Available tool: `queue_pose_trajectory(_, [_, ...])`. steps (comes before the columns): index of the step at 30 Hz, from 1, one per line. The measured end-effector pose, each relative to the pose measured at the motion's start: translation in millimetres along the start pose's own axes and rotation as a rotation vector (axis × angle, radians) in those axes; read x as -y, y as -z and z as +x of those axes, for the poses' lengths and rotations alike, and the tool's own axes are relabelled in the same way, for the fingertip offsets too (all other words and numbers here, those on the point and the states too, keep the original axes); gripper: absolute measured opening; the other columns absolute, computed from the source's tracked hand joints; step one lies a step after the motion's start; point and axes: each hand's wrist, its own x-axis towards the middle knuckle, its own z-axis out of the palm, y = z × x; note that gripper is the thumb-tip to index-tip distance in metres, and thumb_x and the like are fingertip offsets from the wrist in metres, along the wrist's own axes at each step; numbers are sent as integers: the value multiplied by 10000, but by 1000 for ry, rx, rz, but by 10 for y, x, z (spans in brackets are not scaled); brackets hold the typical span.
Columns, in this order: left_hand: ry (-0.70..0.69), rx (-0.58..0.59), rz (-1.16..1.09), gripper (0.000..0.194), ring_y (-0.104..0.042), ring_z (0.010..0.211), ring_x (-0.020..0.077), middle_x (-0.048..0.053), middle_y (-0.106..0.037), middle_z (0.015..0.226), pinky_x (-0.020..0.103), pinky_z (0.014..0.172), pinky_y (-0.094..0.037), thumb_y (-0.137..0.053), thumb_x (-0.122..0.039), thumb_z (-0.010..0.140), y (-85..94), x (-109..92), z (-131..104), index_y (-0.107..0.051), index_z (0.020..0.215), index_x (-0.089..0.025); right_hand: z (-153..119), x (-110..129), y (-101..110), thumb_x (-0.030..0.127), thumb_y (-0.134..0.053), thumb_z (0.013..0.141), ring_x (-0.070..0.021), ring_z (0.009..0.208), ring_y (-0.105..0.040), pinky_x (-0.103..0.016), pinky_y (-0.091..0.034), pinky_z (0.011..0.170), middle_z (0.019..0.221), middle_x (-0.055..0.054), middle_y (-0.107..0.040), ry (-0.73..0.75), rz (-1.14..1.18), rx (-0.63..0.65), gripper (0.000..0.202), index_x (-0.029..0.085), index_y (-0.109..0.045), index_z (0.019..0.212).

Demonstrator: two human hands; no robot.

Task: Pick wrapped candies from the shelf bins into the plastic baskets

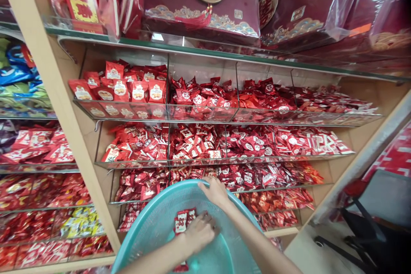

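A turquoise plastic basket point(144, 218) stands in front of the shelves, at the bottom centre of the head view. My right hand point(214, 191) is closed on its far rim. Inside the basket, my left hand point(201, 232) is low, palm down, just right of a few small red and white packets point(181, 221). Its fingers are curled and smeared by motion, so I cannot make out whether they hold anything. Another red packet point(181, 266) shows below my left forearm.
Shelf trays hold many red packets point(195, 141) behind the basket. Large maroon gift boxes point(202, 4) sit on the glass shelf above. A wooden upright point(61, 94) divides the shelving at left, beside yellow packets point(82, 221). A black and grey object point(382, 218) stands at right.
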Motion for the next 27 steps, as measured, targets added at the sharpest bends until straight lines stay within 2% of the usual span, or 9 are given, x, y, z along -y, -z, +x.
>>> queue_pose_trajectory(3, [-21, -15, -78, 239, -602, 970, 200, 71, -657, 1019, 337, 887, -459, -443, -161, 889, 305, 52, -35, -611, 1058, -181, 19, -29, -9, 423, -455, 866, -251, 1106, -553, -357, -387, 908, 1190, -64, -625, 3, -5, -13, 366, 249, -631, 1135])
queue_pose_trajectory(6, [58, -122, -247, 273, -574, 1004, 177, 28, -647, 1053, 307, 888, -448, -475, -157, 858, 827, 239, -82, -584, 1099, -224, 38, -62, 1, 409, -452, 866, -246, 1085, -565, -344, -397, 892, 1165, -54, -641, -8, 7, 15, 355, 256, -637, 1127])
queue_pose_trajectory(10, [339, -341, -333, 279, -574, 873, 147, 15, -654, 908, 266, 788, -454, -411, -85, 833, 1560, 667, -139, -640, 933, -209, 39, -94, 21, 394, -459, 859, -257, 1071, -572, -351, -406, 861, 1142, -55, -650, -15, -8, 27, 351, 284, -619, 1152])
queue_pose_trajectory(12, [477, -453, -297, 288, -567, 881, 156, 26, -652, 904, 284, 807, -441, -375, -111, 855, 1816, 895, -141, -636, 934, -201, 33, -103, 19, 402, -455, 859, -259, 1069, -573, -353, -407, 858, 1145, -60, -647, -26, -15, 3, 356, 281, -618, 1151])
queue_pose_trajectory(13, [566, -468, -240, 279, -561, 901, 171, 39, -650, 925, 300, 815, -433, -368, -142, 870, 1902, 996, -130, -630, 953, -194, 31, -104, 16, 408, -452, 860, -258, 1072, -572, -352, -408, 861, 1145, -63, -647, -30, -14, 1, 359, 274, -622, 1146])
queue_pose_trajectory(15, [731, -419, -50, 255, -540, 940, 224, 86, -647, 968, 355, 825, -410, -403, -248, 883, 1990, 1159, -86, -611, 1006, -166, 30, -101, 8, 409, -448, 861, -255, 1088, -564, -351, -404, 879, 1153, -66, -644, -29, -12, 5, 367, 259, -623, 1146])
queue_pose_trajectory(17, [835, -370, 139, 332, -511, 960, 283, 139, -650, 944, 413, 842, -372, -432, -399, 877, 1983, 1263, -24, -608, 970, -134, 35, -88, 2, 406, -448, 862, -253, 1114, -548, -358, -393, 906, 1192, -67, -625, -33, -9, 10, 379, 249, -612, 1166])
queue_pose_trajectory(21, [860, -306, 251, 497, -504, 936, 301, 163, -662, 884, 409, 843, -337, -437, -552, 840, 1832, 1348, 80, -586, 1001, -106, 46, -70, -8, 386, -461, 860, -247, 1138, -532, -361, -377, 936, 1261, -72, -580, -34, -2, 14, 392, 230, -595, 1193])
queue_pose_trajectory(27, [895, -308, 270, 646, -513, 943, 319, 180, -679, 868, 439, 908, -287, -379, -648, 819, 1655, 1398, 112, -574, 1062, -83, 36, -115, -14, 364, -468, 852, -243, 1089, -562, -346, -395, 905, 1187, -53, -629, -29, -9, 12, 365, 243, -614, 1164])
